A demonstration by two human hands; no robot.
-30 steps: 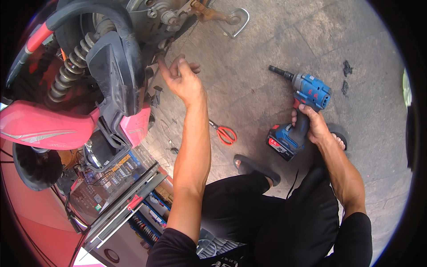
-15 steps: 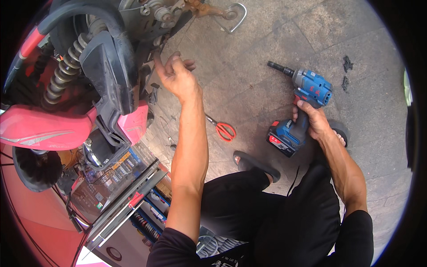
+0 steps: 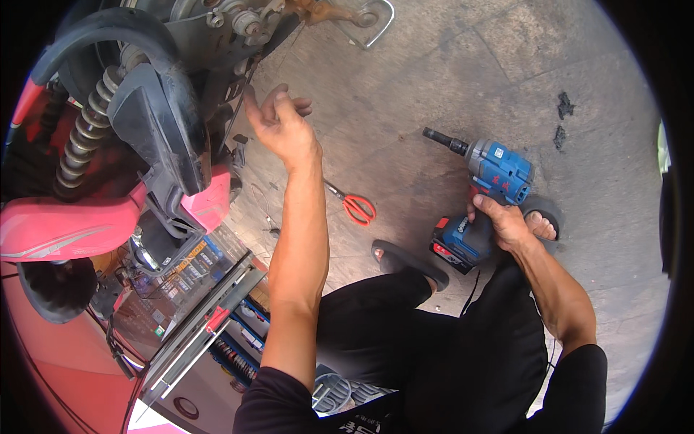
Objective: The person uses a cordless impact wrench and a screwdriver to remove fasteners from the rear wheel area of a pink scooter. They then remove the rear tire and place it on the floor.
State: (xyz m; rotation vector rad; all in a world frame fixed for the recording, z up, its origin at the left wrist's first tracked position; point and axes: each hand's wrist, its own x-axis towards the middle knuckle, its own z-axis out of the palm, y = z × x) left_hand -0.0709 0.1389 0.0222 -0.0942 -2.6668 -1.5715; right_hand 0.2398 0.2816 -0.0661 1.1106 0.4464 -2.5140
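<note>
My left hand (image 3: 283, 126) is at the scooter's underside, its fingers apart and partly curled; the index finger reaches toward a thin metal part (image 3: 236, 108), and I cannot tell whether it touches. I see nothing held in it. My right hand (image 3: 504, 224) grips the handle of a blue cordless impact wrench (image 3: 501, 170), whose black socket (image 3: 444, 142) points to the upper left. A scooter with pink panels (image 3: 72, 224), a coil spring (image 3: 83, 148) and a black arched part (image 3: 155, 126) fills the left side. Red-handled scissors (image 3: 358, 207) lie on the pavement between my hands.
A tool case or cabinet (image 3: 181, 296) with small parts stands at lower left, by a red surface (image 3: 58, 369). A curved metal stand (image 3: 376, 32) is at the top. My sandalled feet (image 3: 541, 224) are on the pavement (image 3: 448, 79), with dark scraps (image 3: 565, 106) at right.
My right hand has lowered the impact wrench, which now sits a little lower and further left. My left hand has shifted slightly left in the picture, along with the scissors and scooter parts.
</note>
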